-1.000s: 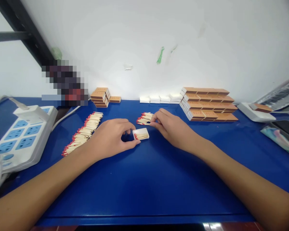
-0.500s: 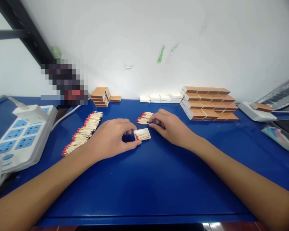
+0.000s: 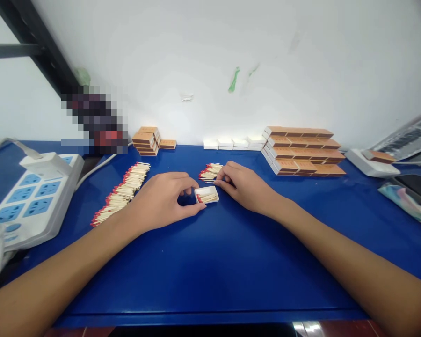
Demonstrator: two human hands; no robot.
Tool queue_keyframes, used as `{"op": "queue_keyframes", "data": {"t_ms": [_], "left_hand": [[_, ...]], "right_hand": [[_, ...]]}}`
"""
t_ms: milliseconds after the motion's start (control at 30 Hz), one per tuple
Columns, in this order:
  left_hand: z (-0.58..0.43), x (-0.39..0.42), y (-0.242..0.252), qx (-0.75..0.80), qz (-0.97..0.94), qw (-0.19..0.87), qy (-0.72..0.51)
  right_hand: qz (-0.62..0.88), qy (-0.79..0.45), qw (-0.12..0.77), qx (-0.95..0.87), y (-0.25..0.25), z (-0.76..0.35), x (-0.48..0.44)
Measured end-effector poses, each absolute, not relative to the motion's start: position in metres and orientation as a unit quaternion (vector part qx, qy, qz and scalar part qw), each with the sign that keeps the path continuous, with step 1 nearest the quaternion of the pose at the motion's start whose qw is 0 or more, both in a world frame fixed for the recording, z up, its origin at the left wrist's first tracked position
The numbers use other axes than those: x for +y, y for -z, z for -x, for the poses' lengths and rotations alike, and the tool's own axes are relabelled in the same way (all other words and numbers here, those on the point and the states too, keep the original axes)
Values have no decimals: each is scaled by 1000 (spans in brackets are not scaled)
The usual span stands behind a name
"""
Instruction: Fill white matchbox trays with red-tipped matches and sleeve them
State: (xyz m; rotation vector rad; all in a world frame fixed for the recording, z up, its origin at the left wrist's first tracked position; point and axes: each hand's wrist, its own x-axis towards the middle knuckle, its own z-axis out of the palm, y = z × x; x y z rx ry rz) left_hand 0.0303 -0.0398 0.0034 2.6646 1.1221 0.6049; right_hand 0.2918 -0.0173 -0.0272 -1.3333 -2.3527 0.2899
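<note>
With thumb and fingers, my left hand (image 3: 168,199) grips the left end of a small white matchbox tray (image 3: 213,190) on the blue table. Several red-tipped matches (image 3: 206,198) lie inside the tray. Just behind it is a small heap of matches (image 3: 209,171). My right hand (image 3: 240,183) is at the right side of that heap, thumb and fingertips pinched at the end of a match. Left of my left hand stretches a long row of matches (image 3: 121,194), partly covered by my forearm.
Brown matchboxes (image 3: 301,152) are stacked at back right, others (image 3: 145,141) at back left. White trays (image 3: 233,143) line the wall between them. A power strip (image 3: 35,196) with cables stands left; a white adapter (image 3: 370,164) and patterned pouch (image 3: 407,203) lie right.
My right hand has shifted very slightly left and toward me at the small heap of matches. My left hand keeps its grip on the tray.
</note>
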Motion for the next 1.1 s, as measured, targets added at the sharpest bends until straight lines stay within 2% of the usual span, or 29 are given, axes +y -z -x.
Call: {"op": "queue_keyframes", "data": {"t_ms": [367,600,800,967,1100], "left_hand": [[-31,-40,-3,382,-897,98,-199],[-30,-38,-3,389,-895,96,-196],[-29,-38,-4,396,-894,72,-196],[-30,-38,-3,394,-896,58,-198],[-30,-38,-3,394,-896,66,-194]], "right_hand": [[482,-100,240,-837,28,-282,-22],[509,-104,208,-829,25,-281,-22],[476,-97,250,-838,14,-284,-27],[440,-97,214,-867,11,-274,-42],[418,-111,264,-862,19,-272,-38]]}}
